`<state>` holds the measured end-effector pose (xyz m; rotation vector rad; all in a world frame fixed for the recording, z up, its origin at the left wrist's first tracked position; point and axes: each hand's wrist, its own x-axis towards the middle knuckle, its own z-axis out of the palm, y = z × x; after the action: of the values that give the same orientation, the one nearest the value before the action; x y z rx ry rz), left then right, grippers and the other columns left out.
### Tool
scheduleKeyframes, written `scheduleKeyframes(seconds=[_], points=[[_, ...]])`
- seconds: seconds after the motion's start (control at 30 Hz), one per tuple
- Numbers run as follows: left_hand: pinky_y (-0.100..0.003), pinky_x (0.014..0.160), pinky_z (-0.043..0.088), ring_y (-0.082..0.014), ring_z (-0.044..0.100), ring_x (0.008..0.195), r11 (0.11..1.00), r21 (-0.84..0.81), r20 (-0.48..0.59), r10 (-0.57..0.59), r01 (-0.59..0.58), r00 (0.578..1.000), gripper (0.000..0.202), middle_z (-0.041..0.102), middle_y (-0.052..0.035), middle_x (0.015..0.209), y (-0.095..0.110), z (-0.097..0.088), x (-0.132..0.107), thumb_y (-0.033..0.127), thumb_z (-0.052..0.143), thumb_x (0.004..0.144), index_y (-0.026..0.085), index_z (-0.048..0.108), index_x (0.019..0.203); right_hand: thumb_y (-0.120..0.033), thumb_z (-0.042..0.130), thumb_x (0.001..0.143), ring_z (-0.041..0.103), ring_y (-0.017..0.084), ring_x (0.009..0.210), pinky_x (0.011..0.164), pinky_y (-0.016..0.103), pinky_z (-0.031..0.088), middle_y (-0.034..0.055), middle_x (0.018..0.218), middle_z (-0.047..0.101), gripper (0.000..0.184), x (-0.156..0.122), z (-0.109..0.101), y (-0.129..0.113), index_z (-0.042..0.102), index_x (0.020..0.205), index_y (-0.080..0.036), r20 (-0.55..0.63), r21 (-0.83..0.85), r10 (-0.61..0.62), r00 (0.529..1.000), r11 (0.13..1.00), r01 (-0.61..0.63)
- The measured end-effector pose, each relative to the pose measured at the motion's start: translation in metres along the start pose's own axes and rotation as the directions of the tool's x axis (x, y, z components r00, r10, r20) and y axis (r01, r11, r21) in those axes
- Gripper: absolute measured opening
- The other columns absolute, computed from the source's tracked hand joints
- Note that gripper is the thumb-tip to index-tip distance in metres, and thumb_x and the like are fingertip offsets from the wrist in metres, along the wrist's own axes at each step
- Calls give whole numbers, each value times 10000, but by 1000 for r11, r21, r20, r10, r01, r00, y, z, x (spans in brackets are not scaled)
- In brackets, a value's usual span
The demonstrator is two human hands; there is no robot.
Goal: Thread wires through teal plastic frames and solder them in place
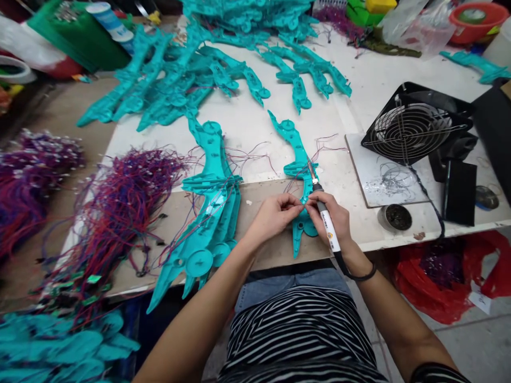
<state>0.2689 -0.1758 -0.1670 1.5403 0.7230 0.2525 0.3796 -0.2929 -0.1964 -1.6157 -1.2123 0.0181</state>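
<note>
A long teal plastic part (297, 159) lies lengthwise on the white table (247, 122), its near end over the table's front edge. My right hand (335, 218) is closed round a white soldering iron (325, 215), whose tip rests on the middle of the part. My left hand (275, 213) pinches thin red and purple wires (293, 205) against the part, right beside the iron's tip. Both hands touch at the part's lower half.
A stack of teal parts (211, 213) lies to the left, more of them (191, 74) at the back. Bundles of red-purple wires (123, 202) spread far left. A black fan (415, 125), a solder-flecked plate (383, 181) and a small round tin (395, 217) sit on the right.
</note>
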Motion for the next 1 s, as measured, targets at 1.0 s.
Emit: scheduleKeyframes(seconds=[1.0], points=[[-208, 532, 423, -105, 516, 562, 997, 70, -188, 28, -15, 982, 99, 597, 24, 598, -17, 17, 21, 250, 647, 700, 162, 632, 658, -111, 561, 838, 633, 183, 696, 615, 339, 539, 45, 729, 676, 235, -32, -42, 2, 719, 982, -208, -25, 2, -111, 994, 994, 111]])
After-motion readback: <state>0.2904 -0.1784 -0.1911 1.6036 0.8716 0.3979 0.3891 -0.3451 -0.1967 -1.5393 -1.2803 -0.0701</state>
